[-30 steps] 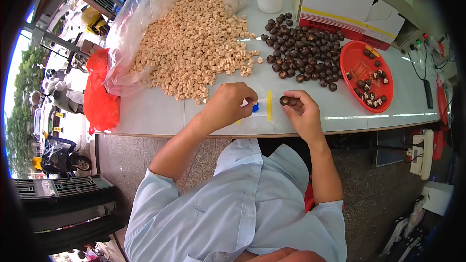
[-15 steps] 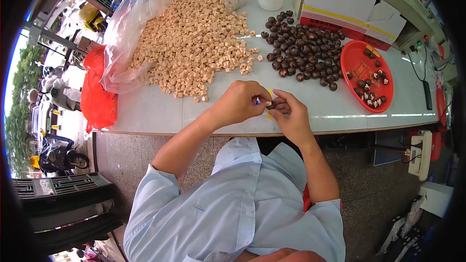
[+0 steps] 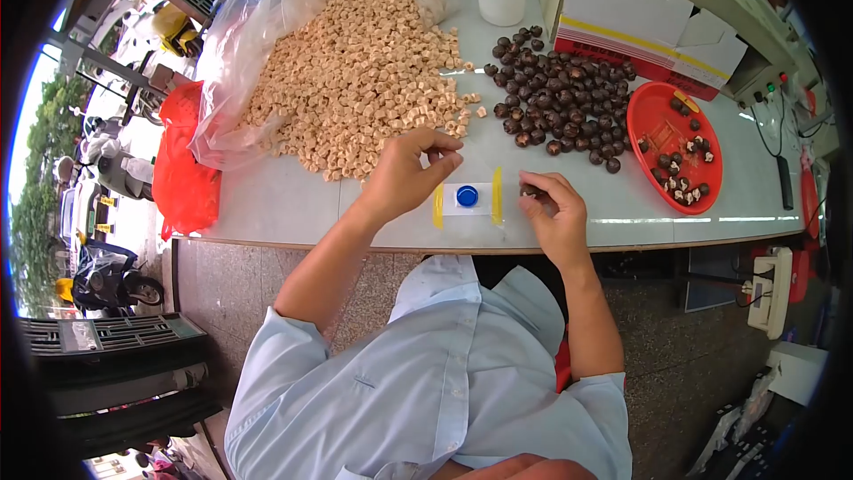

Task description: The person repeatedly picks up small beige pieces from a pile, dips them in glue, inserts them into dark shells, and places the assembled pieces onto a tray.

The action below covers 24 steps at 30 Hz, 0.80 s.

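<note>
Brown heap point(image 3: 569, 98): many balls loose on the surface point(image 3: 284, 204); seemingly still to handle.
Red plate point(image 3: 643, 111): fewer balls, some pale-patched; perhaps finished.
Right hand point(image 3: 558, 213): fingers curled round one brown ball point(image 3: 530, 190), beside the blue cap point(image 3: 466, 196).
Left hand point(image 3: 413, 169): thumb and forefinger nearly meeting, near pale cubes point(image 3: 346, 80); any hold cannot be told.

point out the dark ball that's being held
The dark ball in the right hand, partly hidden; the other balls lie on the table or red plate.
</note>
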Available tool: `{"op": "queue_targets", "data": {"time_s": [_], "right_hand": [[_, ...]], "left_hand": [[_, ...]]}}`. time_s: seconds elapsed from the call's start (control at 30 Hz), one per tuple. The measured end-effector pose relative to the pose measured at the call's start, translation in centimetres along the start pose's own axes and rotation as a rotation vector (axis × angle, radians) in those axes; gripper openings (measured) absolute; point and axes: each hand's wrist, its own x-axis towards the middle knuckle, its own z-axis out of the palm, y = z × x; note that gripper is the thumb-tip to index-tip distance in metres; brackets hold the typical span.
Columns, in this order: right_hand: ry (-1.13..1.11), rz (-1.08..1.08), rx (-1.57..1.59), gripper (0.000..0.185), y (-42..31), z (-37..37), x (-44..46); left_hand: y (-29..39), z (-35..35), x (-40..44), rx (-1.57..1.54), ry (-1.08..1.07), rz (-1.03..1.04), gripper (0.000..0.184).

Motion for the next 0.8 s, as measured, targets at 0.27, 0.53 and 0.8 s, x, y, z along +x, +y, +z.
{"op": "queue_targets", "data": {"time_s": [0.27,0.53,0.8], "right_hand": [[0.475,-0.016,-0.704,0.020,0.1,-12.9,0.7],[0.512,0.119,-1.322,0.026,2.5,-21.6,1.4],[0.173,-0.273,-0.907,0.028,0.7,-6.2,4.3]], "left_hand": [[-3.7,-1.9,1.7,0.439,0.111,0.121,0.022],[-4.3,1.5,4.2,0.623,0.026,0.219,0.021],[-2.4,-0.3,1.6,0.661,-0.099,-0.010,0.024]]}}
